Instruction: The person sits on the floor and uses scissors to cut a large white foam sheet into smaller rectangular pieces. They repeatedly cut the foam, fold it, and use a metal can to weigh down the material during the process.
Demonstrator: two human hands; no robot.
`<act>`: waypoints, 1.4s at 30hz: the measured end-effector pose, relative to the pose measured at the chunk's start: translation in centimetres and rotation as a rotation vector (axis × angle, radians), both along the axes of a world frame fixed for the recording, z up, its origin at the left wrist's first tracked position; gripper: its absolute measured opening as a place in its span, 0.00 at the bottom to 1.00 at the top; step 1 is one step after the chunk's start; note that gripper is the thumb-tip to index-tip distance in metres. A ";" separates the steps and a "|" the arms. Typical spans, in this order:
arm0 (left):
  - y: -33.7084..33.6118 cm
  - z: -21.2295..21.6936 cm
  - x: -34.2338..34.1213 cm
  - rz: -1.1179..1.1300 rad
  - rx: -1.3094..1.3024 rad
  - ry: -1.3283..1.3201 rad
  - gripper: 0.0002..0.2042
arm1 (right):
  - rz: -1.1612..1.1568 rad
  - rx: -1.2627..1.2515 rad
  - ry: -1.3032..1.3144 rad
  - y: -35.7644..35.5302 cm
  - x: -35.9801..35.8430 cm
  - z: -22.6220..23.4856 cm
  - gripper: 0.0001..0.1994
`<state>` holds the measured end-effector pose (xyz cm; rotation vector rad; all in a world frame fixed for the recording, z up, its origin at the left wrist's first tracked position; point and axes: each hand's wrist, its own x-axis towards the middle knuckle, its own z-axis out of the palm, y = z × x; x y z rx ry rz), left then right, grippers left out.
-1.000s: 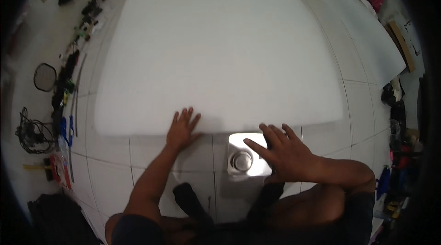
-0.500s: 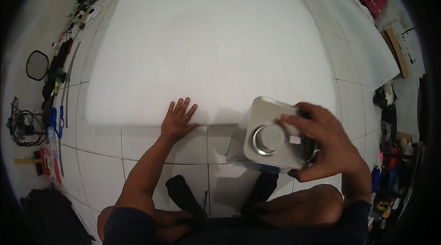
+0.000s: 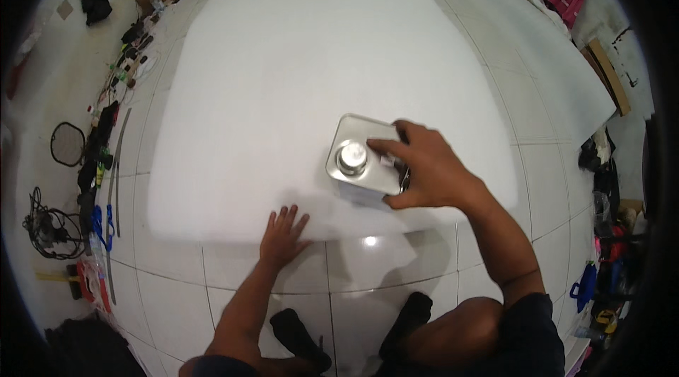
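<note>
A broad, smooth white slab (image 3: 311,59), like foam or a mattress, lies before me on the tiled floor. My left hand (image 3: 283,237) rests on its near edge, fingers stretched and apart, holding nothing. Above the front part of the slab, my right hand (image 3: 428,168) grips a rectangular metal can (image 3: 370,175) from the top and right side. The can has a round silver screw cap (image 3: 352,157) toward its left. I cannot tell whether its base touches the slab; its lower sides are mostly hidden under the top.
My feet in dark socks (image 3: 300,338) stand on the tiles (image 3: 233,271) in front of the slab. Tools, cables and a coiled black cord (image 3: 49,225) line the left wall. A large pale sheet (image 3: 544,59), a wooden plank (image 3: 610,76) and assorted items lie along the right.
My right hand has carried the can forward and left, from beyond the slab's near edge to over the slab. My left hand stays at the edge. The view has shifted too.
</note>
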<state>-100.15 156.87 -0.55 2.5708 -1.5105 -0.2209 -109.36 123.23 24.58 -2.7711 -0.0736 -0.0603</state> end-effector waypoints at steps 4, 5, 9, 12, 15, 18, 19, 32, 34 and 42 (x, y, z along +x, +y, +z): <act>0.0 1.8 -1.0 0.106 0.102 0.019 0.37 | 0.004 -0.027 0.208 1.1 1.2 1.9 0.48; -0.1 2.6 -1.6 0.160 0.168 0.032 0.37 | 0.020 -0.084 0.176 1.4 1.1 1.6 0.51; -2.9 9.1 -6.9 0.335 0.676 0.414 0.32 | -0.033 -0.044 0.215 1.4 -1.9 2.7 0.48; -2.2 19.4 -12.6 0.258 0.548 0.841 0.32 | -0.165 0.119 0.157 3.3 -8.5 6.9 0.38; 1.5 27.4 -17.5 0.184 0.312 0.946 0.28 | -0.416 0.308 0.359 6.8 -18.7 13.9 0.31; 2.5 37.5 -18.5 0.278 0.330 0.959 0.20 | -0.611 0.414 0.511 7.4 -30.7 22.1 0.22; 2.4 42.1 -18.0 0.378 0.240 0.914 0.20 | -0.640 0.464 0.522 7.1 -34.5 24.9 0.17; -1.6 44.9 -16.9 0.031 0.439 0.441 0.12 | -1.113 0.488 0.714 -11.9 -61.9 27.5 0.31; -12.4 47.7 -23.6 -0.193 0.319 0.607 0.16 | -1.214 0.471 0.659 -17.7 -62.0 29.9 0.31; -27.6 47.0 -24.5 0.522 0.457 0.894 0.21 | -0.941 0.465 0.302 -41.9 -47.7 35.4 0.26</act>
